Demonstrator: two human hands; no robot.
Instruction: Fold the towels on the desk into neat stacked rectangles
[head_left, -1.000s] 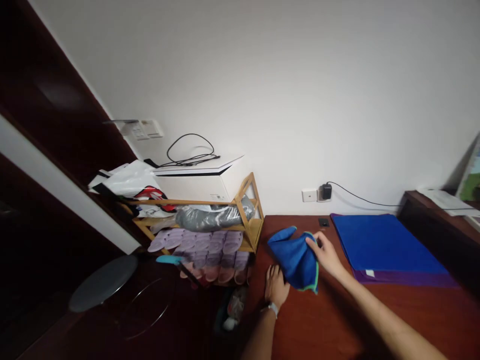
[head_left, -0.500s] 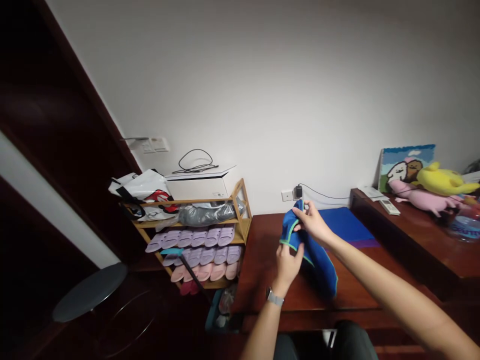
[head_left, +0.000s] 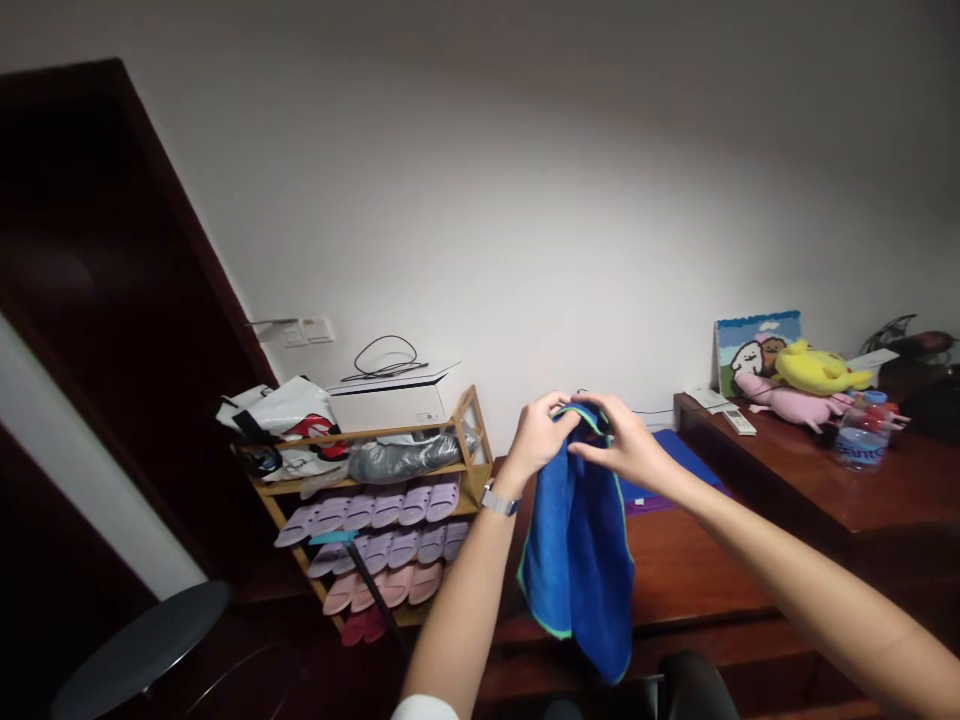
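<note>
The blue cloth (head_left: 574, 560), gathered half a second ago, now hangs long by the table (head_left: 697, 565), so its sides show; the left hand (head_left: 540, 435) pinches the top edge, but whether the right hand (head_left: 622, 440) clamps it I cannot tell

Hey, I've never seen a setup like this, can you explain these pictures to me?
No machine here: left grip and right grip are a person's bare hands. One camera, worn on that person's head, takes every picture, looking forward and down. The left pinches a hanging blue cloth by its top; the right is there too, though its hold is unclear. On the table behind lie a blue sheet and a purple one. The ledge at right bears a yellow toy, a pink toy, a remote and a bottle.
</note>
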